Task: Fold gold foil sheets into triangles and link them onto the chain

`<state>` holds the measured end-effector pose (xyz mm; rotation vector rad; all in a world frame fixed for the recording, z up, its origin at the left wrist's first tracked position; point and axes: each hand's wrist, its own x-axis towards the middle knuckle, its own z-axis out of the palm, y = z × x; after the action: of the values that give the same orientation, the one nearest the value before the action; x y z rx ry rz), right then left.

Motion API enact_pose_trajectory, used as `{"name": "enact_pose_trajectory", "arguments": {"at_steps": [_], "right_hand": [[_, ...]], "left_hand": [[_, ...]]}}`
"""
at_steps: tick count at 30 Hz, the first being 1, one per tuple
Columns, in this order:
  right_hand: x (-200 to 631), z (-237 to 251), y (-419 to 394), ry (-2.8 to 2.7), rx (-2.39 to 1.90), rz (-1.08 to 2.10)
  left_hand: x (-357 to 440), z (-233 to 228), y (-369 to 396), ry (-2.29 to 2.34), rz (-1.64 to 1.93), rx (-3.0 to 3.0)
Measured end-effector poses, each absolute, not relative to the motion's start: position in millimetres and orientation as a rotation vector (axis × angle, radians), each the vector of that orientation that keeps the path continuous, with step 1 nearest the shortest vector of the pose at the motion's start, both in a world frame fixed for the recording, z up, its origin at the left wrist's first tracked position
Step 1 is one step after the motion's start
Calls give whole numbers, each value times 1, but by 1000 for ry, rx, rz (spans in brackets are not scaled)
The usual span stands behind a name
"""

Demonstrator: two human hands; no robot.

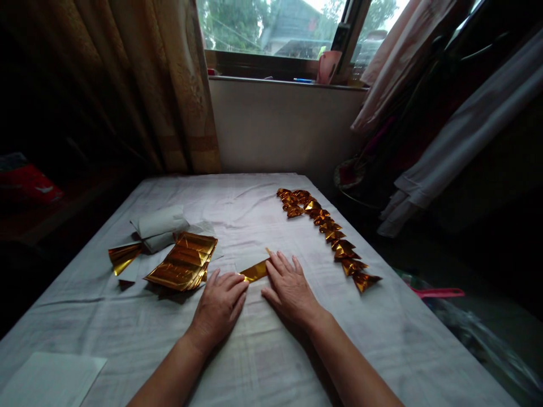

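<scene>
Near left corner of the worktop (pixel 382 339): a white sheet of paper (pixel 51 380), flat on the cloth.

Both forearms come in from the near edge. Left hand (pixel 219 305) lies palm down, fingers flat, tips touching the near-left end of a gold foil strip (pixel 254 271). Right hand (pixel 289 288) also flat and spread, palm down, pressing on the strip's right end. Neither hand is closed around anything; the strip is pinned between them at mid-worktop, lying at a slant.

Just left of the left hand: a fanned stack of gold foil sheets (pixel 183 262). Beyond it, toward the left edge, a loose folded gold piece (pixel 123 257) and a white folded bundle (pixel 160 226).

Right of the right hand: a row of folded gold pieces (pixel 328 229), running diagonally from near the right edge up toward the far edge, pieces overlapping.

Past the far edge: wall, curtain (pixel 169 85), window sill with a pink cup (pixel 328 66).
</scene>
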<state>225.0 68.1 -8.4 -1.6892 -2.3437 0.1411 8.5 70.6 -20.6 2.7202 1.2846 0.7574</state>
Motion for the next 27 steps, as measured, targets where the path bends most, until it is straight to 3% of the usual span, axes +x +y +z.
{"name": "enact_pose_trajectory", "arguments": {"at_steps": [13,27], "right_hand": [[213,-22,52,-2021,-1305,415],[203,-23,57,-2017,-1351,225]], "left_hand": [[17,-17,58,1454,823,2529],[13,-17,72,1372,801,2535]]}}
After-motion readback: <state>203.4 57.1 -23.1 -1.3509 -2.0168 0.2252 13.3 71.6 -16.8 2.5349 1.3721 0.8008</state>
